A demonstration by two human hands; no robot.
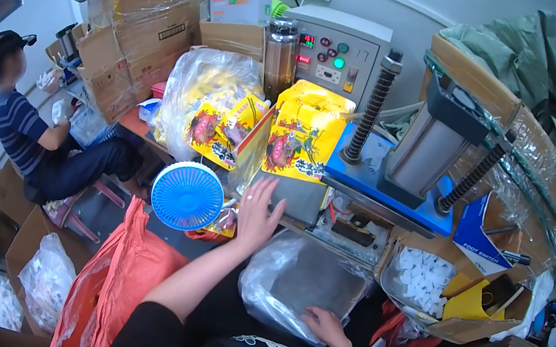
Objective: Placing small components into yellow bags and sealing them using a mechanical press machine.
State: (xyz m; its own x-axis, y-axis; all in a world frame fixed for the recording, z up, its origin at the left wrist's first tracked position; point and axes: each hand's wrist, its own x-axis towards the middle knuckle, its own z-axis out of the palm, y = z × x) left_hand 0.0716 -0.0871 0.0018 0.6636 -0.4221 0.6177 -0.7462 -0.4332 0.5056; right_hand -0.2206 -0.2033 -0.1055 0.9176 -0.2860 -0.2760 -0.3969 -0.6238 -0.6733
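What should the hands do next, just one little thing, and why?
Maybe the left hand could reach forward and take one from the stack of yellow packets: it looks empty and spread open, and the stack lies just beyond it. The right hand is down at the plastic-wrapped grey pad.

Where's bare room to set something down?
Small dark patch bordered by yellow pouches, blue press, left hand. Larger: dark lap surface, between that and the right hand. Crowded: left of the pouches, with clear bag and blue fan.
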